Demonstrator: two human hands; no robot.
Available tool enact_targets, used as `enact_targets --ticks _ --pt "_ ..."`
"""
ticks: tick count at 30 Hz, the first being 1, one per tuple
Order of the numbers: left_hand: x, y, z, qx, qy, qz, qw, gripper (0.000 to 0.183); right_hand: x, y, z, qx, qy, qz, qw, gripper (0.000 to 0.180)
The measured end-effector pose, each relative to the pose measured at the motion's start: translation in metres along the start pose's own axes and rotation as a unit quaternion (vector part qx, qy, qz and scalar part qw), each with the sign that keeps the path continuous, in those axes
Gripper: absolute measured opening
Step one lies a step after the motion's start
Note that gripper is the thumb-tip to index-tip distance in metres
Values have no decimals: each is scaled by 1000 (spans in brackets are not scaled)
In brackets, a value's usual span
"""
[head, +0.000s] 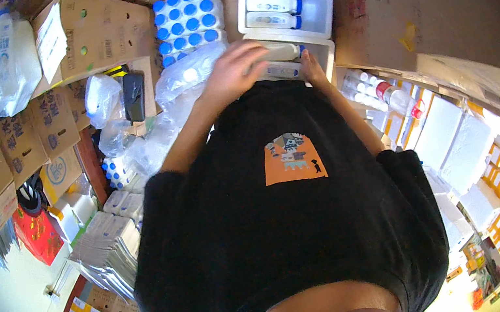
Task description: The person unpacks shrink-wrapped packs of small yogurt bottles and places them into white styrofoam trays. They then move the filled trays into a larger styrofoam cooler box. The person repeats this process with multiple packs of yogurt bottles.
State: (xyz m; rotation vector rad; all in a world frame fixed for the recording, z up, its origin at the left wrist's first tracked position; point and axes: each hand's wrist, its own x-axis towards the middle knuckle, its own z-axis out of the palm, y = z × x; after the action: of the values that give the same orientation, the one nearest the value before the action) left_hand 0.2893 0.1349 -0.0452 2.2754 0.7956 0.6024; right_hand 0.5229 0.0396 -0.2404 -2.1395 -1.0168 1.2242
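My left hand point(240, 68), slightly blurred with fingers apart, reaches over the left rim of the nearer white foam box point(325, 50). Its fingertips are by the base end of a white bottle point(281, 51) with a blue cap. At the cap end is my right hand point(313, 68), inside the box's right side; whether it grips the bottle cannot be told. A second white bottle point(283, 70) lies beside the first, nearer my body. Just beyond, another foam box point(327, 9) holds two blue-capped white bottles point(271, 3) lying side by side.
Left of the boxes stand plastic-wrapped blue-capped bottles point(189, 15), with clear plastic bags point(189, 74) in front. A black phone-like object point(135, 96) lies farther left. Large cardboard point(403, 6) covers the right. Empty clear bottles point(383, 91) and stacked foam boxes point(460, 140) are below it.
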Motion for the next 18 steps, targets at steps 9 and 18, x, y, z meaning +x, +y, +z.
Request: enact_targets --ticks 9,18 --pt "-61 26 -227 446 441 -95 773 32 -2 -17 -19 83 -165 -13 983 59" --pt "-44 -39 -282 468 267 -137 831 24 -4 -57 -66 -167 -81 -99 978 52"
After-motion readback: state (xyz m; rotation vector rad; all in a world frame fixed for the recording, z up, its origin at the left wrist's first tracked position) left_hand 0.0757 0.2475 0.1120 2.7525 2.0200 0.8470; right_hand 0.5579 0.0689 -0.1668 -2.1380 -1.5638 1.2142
